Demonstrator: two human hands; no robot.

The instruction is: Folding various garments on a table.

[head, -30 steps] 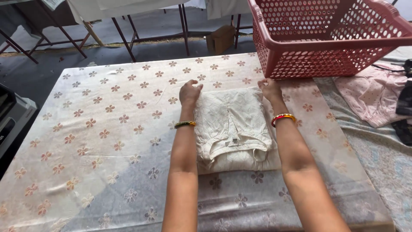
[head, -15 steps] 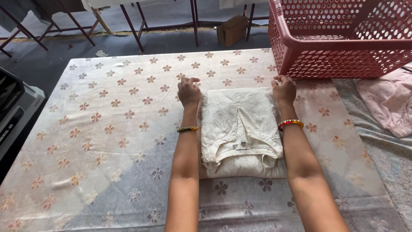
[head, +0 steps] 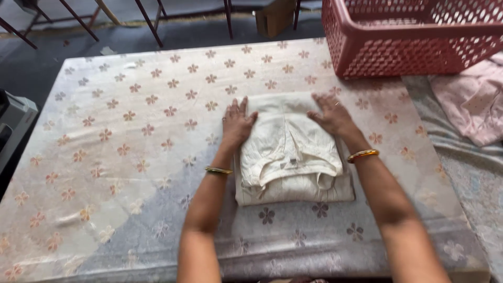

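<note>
Both flat hands, left hand and right hand, press the folded cream garment.

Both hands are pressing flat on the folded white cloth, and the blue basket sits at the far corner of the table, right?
Not quite: the basket is red, not blue, as the head view shows. The rest holds: the left hand and the right hand lie flat on the folded white cloth, and the basket sits at the far right corner of the flower-patterned table.
</note>
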